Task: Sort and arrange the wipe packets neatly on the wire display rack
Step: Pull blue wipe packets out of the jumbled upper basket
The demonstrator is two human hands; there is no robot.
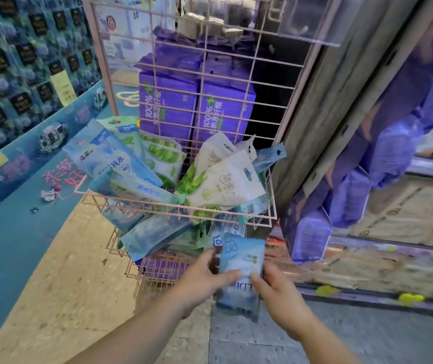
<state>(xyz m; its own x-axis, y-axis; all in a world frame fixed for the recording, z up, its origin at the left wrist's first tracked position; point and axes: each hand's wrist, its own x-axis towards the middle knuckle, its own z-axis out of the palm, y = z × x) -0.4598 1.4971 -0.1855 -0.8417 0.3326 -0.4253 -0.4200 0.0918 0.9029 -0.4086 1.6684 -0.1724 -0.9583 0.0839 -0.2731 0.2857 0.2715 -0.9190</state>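
Note:
A pink wire display rack (273, 206) stands in front of me. Its upper basket holds a jumble of wipe packets: blue ones (105, 158) on the left, white and green ones (225, 182) on the right. More blue and green packets (152, 237) spill from the basket below. Both hands grip one blue wipe packet (241, 258) in front of the lower basket. My left hand (204, 279) clasps its left edge, thumb on the front. My right hand (278, 292) pinches its lower right side.
Purple tissue boxes (168, 106) are stacked behind the rack's wire back. A teal display stand (26, 179) runs along the left. On the right, purple packs (349, 195) hang by a wooden post (323, 106). A clear plastic holder (315, 19) sticks out at the top.

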